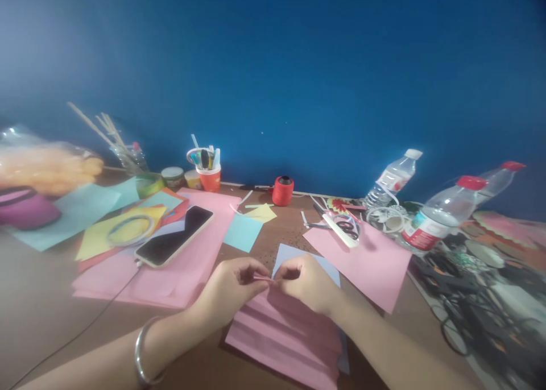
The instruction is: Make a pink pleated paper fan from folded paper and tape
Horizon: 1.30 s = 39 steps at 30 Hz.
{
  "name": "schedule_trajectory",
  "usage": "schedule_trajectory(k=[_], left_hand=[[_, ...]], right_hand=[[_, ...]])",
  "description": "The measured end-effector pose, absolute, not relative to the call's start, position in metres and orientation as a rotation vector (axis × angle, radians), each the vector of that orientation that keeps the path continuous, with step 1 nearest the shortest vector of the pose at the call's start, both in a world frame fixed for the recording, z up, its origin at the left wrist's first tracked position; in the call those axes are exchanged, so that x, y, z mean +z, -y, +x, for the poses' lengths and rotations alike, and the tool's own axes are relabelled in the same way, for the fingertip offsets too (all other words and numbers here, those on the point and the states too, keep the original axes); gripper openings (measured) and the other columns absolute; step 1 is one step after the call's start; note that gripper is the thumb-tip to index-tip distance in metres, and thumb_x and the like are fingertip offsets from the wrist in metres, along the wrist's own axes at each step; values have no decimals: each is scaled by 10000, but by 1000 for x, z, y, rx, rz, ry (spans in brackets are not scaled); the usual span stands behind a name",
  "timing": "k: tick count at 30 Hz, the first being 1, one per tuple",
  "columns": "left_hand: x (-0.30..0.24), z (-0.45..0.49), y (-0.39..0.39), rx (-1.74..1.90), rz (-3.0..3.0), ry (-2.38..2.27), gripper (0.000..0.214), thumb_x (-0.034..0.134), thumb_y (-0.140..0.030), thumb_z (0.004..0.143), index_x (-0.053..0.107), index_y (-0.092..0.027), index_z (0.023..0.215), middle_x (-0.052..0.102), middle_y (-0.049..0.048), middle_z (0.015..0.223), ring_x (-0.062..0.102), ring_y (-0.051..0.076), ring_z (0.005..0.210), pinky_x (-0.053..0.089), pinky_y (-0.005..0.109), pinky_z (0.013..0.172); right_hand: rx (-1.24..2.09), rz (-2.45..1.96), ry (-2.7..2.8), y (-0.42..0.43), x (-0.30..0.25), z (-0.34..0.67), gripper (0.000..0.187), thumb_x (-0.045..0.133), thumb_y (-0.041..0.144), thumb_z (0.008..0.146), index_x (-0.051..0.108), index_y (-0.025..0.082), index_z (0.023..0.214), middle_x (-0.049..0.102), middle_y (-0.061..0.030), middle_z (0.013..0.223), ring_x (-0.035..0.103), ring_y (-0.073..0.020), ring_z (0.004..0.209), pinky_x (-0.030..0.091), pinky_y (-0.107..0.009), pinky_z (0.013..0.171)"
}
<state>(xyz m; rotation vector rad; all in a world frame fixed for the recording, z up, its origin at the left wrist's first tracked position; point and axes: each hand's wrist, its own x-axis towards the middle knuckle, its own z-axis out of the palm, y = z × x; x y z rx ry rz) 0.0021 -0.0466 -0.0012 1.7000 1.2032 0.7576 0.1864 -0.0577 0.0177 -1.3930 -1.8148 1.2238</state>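
A sheet of pink paper (285, 339) with several crosswise creases hangs down toward me from between my hands. My left hand (239, 285) pinches its far edge, where a narrow folded strip shows between thumb and fingers. Close beside it, my right hand (305, 282) pinches the same edge, and the fingertips of both hands nearly meet. A pale blue-grey sheet (328, 265) lies on the table under the pink paper and my right hand. The lower end of the pink paper runs out of view.
Left: a phone (174, 236) with a cable, on pink sheets (213, 208). Back: a cup of pens (210, 177) and a red spool (282, 191). Right: scissors (347, 228), a white-handled tool (341, 231), plastic bottles (443, 214) and jumbled cords (482, 316). A blue wall (273, 83) stands behind.
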Motion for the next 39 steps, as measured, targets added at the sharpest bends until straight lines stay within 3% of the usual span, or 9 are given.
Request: schedule_trajectory(k=[8,15,21,26,32,39], left_hand=[[2,4,50,724,1720,-1198,193,625,-369,701,633,-188,767,627,-6,686,524,128,628,400,220,565],[5,1,48,754,1778,-1176,81,574,-249,744,643,-208,733,647,-32,702,552,111,649,409,201,603],[12,-3,44,655,1819,-1150,147,520,-292,793,657,-239,807,677,-35,798,595,138,753,430,218,685],[15,-3,44,628,1787,-1183,242,421,-323,847,615,-275,983,677,-32,868,596,142,785,429,227,699],[14,0,44,562,1803,-1172,128,603,-320,714,659,-206,702,656,-21,693,563,144,670,410,219,608],[6,-15,23,728,1741,-1274,165,573,-326,726,643,-178,739,662,16,746,571,158,697,431,260,652]], right_hand=[[1189,-1410,1833,59,19,184,170,565,266,690,596,156,566,479,36,520,402,-82,521,299,-187,472],[1169,-1411,1843,61,15,182,155,573,276,696,630,162,608,562,18,560,468,-98,545,346,-191,492],[1249,-1418,1854,58,20,189,156,592,288,683,659,160,626,617,7,592,521,-109,560,374,-190,504],[1295,-1440,1840,56,21,192,134,595,261,673,672,157,641,656,-4,639,568,-127,614,399,-189,538],[1236,-1473,1902,57,21,189,165,602,317,689,682,177,654,646,13,621,546,-120,594,371,-201,515],[1220,-1561,1887,41,22,228,133,630,310,679,707,201,690,694,-7,715,603,-161,685,422,-238,607]])
